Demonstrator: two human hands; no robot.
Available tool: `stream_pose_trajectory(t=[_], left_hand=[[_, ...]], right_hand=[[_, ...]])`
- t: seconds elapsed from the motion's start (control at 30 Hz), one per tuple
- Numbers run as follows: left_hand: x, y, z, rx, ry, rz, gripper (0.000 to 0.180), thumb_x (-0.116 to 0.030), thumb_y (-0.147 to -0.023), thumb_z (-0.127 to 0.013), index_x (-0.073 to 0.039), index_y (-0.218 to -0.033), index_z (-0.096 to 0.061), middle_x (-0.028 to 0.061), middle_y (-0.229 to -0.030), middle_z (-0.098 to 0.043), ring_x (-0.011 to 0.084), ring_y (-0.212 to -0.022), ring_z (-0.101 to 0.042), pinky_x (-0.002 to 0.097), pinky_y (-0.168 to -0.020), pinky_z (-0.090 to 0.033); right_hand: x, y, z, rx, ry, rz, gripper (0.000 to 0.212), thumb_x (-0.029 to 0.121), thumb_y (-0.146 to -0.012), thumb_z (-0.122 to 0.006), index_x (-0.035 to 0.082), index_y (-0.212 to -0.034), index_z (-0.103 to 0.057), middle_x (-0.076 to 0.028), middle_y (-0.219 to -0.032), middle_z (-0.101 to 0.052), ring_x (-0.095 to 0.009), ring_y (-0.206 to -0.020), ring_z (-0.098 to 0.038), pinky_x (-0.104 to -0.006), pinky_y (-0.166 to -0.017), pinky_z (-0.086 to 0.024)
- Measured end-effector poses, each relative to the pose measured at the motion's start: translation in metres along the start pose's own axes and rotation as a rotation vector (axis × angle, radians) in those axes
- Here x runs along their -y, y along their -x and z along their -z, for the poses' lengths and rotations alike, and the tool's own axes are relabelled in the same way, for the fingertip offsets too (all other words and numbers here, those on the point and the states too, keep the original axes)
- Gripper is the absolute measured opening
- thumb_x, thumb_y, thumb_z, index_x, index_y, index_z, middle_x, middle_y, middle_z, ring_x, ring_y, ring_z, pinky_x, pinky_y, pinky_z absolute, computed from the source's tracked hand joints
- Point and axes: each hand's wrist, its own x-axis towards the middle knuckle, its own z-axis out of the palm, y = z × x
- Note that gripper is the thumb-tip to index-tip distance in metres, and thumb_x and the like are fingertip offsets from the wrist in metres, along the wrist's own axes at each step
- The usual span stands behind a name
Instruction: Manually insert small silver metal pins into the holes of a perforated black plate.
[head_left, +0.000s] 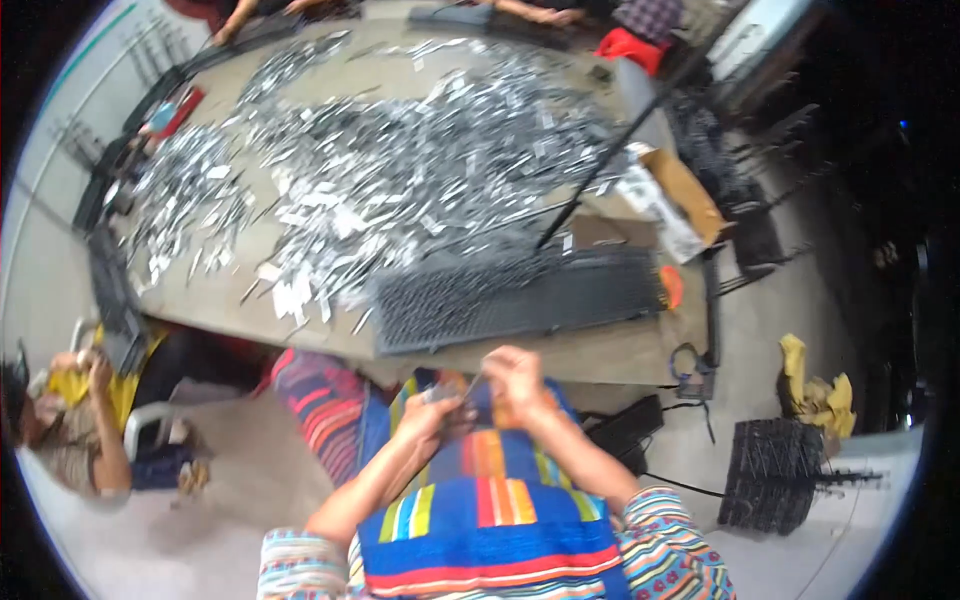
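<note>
Over my lap, just short of the table's front edge, my two hands are close together. My right hand (515, 376) pinches one end of a small thin piece (474, 383), greyish and blurred, that slants down toward the other hand. Closed fingers of my left hand (432, 412) sit at its lower end; what else they hold is too blurred to make out. Beyond them, a black perforated tray (600, 295) lies along the table edge, its left part filled with rows of small dark pieces. A large heap of thin silvery metal pieces (400, 160) spreads behind the tray.
An open cardboard box (685, 205) stands at the table's right, near a dark slanting pole (610, 155). An orange item (671, 287) lies by the tray's right end. A co-worker (90, 400) sits at the left; others' hands show at the far edge. A black crate (770, 475) stands on the floor.
</note>
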Motion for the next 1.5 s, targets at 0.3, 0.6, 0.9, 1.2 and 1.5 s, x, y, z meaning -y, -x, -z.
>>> stream_pose_trajectory(t=[0.3,0.6,0.9,1.2,1.5], left_hand=[[0.005,0.002,0.007,0.001,-0.037,-0.013,0.021,0.009,-0.082,-0.051,0.0,-0.101,-0.056,0.0156,-0.084,-0.067,0.0251,-0.068,-0.068,0.0364,-0.061,-0.057],[0.0,0.006,0.021,-0.141,0.029,-0.174,0.015,0.003,-0.084,-0.057,0.0,-0.099,-0.059,0.0102,-0.084,-0.067,0.0186,-0.07,-0.067,0.0325,-0.058,-0.056],[-0.015,0.005,0.009,-0.151,0.164,-0.232,0.017,0.004,-0.085,-0.058,0.001,-0.101,-0.055,0.0126,-0.084,-0.067,0.0198,-0.067,-0.067,0.0322,-0.059,-0.058],[-0.019,-0.004,0.003,-0.165,0.166,-0.314,0.014,0.005,-0.085,-0.056,0.001,-0.098,-0.057,0.0135,-0.084,-0.067,0.0208,-0.067,-0.068,0.0317,-0.057,-0.058],[-0.028,0.002,0.003,-0.118,0.244,-0.253,0.018,0.006,-0.083,-0.056,0.002,-0.1,-0.06,0.013,-0.085,-0.068,0.0206,-0.067,-0.068,0.0301,-0.056,-0.059]], right_hand=[[0.014,-0.018,-0.019,-0.008,0.257,0.51,0.008,-0.001,-0.085,-0.062,-0.002,-0.09,-0.068,0.001,-0.078,-0.059,-0.002,-0.054,-0.046,-0.0185,-0.046,-0.034],[0.016,-0.052,-0.053,0.06,0.468,0.705,0.012,-0.006,-0.078,-0.064,-0.002,-0.089,-0.067,-0.009,-0.081,-0.063,-0.016,-0.07,-0.06,-0.0262,-0.063,-0.047],[0.016,-0.055,-0.06,0.031,0.596,0.842,0.013,-0.006,-0.075,-0.067,-0.001,-0.087,-0.067,-0.011,-0.081,-0.063,-0.02,-0.069,-0.063,-0.029,-0.062,-0.049],[0.012,-0.054,-0.065,0.05,0.806,0.802,0.011,-0.001,-0.075,-0.068,0.001,-0.086,-0.068,-0.012,-0.078,-0.062,-0.026,-0.066,-0.063,-0.0327,-0.058,-0.048],[0.0,-0.043,-0.039,0.362,0.585,0.207,0.026,0.009,-0.07,-0.076,-0.005,-0.092,-0.07,-0.007,-0.077,-0.065,-0.009,-0.065,-0.056,-0.0242,-0.057,-0.044]])
